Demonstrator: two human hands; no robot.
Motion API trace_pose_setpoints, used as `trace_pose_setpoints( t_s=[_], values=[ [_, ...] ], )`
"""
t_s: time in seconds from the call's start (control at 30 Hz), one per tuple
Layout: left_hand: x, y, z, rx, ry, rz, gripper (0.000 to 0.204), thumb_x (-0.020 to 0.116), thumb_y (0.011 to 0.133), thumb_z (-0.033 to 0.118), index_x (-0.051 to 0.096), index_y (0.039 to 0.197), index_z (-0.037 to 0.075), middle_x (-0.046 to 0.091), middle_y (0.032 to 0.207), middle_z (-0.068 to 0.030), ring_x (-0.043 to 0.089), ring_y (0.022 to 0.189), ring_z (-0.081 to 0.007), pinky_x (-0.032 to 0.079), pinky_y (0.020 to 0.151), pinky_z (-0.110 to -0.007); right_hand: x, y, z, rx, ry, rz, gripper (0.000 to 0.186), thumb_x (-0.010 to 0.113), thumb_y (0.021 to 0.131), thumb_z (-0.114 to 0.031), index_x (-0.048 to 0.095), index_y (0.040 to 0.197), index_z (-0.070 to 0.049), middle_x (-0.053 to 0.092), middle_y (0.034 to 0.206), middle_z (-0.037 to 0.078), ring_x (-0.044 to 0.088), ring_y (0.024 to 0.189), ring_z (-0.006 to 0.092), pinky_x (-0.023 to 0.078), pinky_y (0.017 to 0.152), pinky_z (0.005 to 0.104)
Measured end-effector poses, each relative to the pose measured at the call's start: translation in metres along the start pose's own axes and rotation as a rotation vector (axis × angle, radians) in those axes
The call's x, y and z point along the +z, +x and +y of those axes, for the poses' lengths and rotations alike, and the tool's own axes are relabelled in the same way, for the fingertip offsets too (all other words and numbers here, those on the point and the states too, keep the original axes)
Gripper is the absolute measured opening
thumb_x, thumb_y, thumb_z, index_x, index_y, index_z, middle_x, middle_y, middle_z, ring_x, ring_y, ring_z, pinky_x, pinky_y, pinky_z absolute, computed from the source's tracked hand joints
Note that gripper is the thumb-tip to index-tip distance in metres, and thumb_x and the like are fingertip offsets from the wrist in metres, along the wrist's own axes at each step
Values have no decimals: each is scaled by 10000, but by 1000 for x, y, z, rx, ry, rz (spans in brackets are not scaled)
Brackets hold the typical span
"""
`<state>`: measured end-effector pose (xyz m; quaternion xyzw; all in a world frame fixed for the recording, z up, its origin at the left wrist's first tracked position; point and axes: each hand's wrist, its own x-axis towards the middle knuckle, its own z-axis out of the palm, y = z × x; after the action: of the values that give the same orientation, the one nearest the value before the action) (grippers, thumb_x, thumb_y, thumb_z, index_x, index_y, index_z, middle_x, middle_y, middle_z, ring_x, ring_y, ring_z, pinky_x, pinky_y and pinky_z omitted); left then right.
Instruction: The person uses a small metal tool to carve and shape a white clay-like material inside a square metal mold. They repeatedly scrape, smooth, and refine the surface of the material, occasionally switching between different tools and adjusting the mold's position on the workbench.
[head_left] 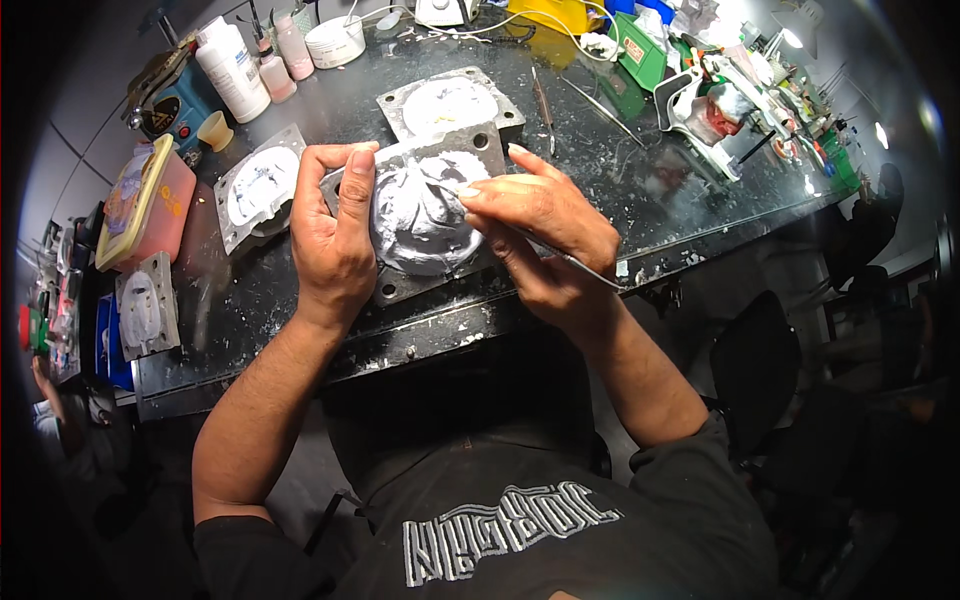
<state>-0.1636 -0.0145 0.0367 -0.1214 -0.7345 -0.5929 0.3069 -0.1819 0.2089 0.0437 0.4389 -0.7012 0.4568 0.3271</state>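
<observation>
Left hand (pixel 335 230) clasps mould (pixel 425 215), right hand (pixel 545 225) pinches thin tool (pixel 590 270); light strokes against a steady mould seem best

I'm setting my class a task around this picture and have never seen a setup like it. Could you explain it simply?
There is no machine here: a person works with two bare hands. The single picture comes from a wide camera worn on the person's head, looking down, so straight edges look bent.

The left hand holds the left side of a grey block with white material in its hollow. The right hand grips a thin tool, pointed towards that material.

On the dark table are similar blocks, one behind and others to the left, plus a white bottle, a pink box and tweezers.
</observation>
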Motion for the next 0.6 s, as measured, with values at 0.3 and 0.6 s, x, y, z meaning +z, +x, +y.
trace_pose_setpoints(
  t_s=[0.3, 0.6],
  values=[
    [2, -2, 1, 9, 39, 2, 236, 559, 1154, 225, 627, 1135, 0, 657, 1116, -48, 533, 999, -76, 433, 945, -228, 21, 6, 0, -92, -64, 74, 239, 780, 891, 34, 760, 1121, -25, 791, 1101, 132, 782, 1026, 282, 590, 1013, 459],
    [5, -2, 1, -24, 33, 49, 199, 586, 1142, 199, 612, 1121, 3, 674, 1093, -67, 569, 1024, -95, 467, 948, -249, 3, 15, -9, 13, 25, -5, 194, 767, 880, 80, 712, 1058, 25, 758, 1037, 184, 779, 980, 340, 628, 874, 394]
  ],
)
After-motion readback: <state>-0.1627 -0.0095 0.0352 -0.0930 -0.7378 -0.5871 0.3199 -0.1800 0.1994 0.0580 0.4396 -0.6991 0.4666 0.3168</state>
